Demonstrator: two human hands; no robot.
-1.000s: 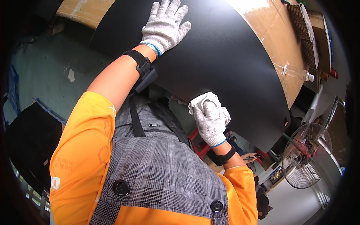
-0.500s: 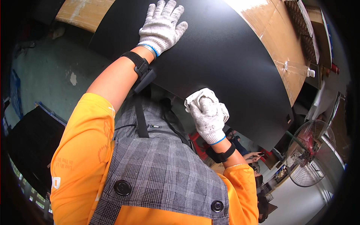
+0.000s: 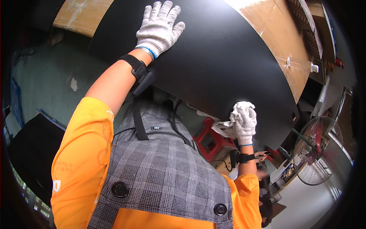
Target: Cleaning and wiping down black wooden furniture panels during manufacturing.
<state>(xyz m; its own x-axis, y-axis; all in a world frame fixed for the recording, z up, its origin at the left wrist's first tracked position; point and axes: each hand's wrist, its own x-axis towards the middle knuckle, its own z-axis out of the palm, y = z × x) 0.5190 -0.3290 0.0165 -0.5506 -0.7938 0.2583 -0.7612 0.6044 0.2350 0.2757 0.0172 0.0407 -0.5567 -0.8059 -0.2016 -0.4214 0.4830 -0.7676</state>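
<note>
Brown cardboard sheets [image 3: 284,42] lie under the far and right edges of the large black panel [image 3: 225,61]. The gloved left hand [image 3: 159,27] presses flat on the panel's far left part, fingers spread wide. The gloved right hand [image 3: 244,124] is closed around a crumpled white cloth [image 3: 228,126] at the panel's near edge.

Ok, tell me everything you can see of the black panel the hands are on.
The panel is a large flat sheet, matte black and smooth, with no visible marks. It lies on brown cardboard, its near edge overhanging above a red stool. The gloved left hand rests flat on it, fingers spread. The gloved right hand presses a crumpled white cloth at its near edge.
</note>
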